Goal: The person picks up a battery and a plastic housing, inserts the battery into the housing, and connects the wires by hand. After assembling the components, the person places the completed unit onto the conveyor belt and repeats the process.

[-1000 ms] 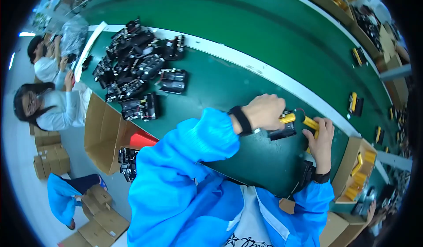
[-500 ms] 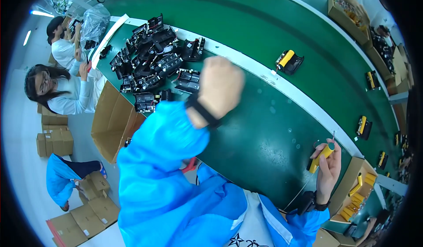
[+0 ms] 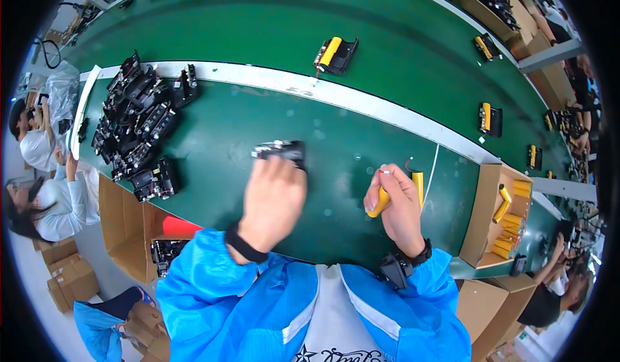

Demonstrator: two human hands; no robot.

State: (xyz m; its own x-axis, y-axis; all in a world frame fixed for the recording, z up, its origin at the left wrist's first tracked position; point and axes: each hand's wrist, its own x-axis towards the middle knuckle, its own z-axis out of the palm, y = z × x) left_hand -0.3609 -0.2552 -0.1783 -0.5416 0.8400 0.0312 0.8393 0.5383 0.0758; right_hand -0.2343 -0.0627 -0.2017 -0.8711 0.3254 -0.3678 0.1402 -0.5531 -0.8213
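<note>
Near the middle of the green tabletop, my left hand [image 3: 276,191] is closed on the near edge of a black plastic housing [image 3: 289,150], which has small pale parts along its far side. The fingertips are partly hidden and slightly blurred. To its right, my right hand [image 3: 402,204] is closed around a yellow cylindrical battery [image 3: 379,204]. A small white connector [image 3: 386,173] shows at its fingertips. Just behind that hand is a second yellow battery [image 3: 418,182], partly covered by the fingers, with a thin dark lead near its top.
Many black housings [image 3: 139,120] lie heaped at the left. A cardboard box [image 3: 475,233] of yellow batteries stands at the right. Beyond a white rail [image 3: 271,78], housings with batteries fitted [image 3: 336,55] lie on a green surface. An open carton [image 3: 123,233] stands at the table's left edge. Other people are nearby.
My left hand has come from beside the heap to mid-table with a black housing. My right hand has moved inward, still holding a battery. The view has shifted rightward.
</note>
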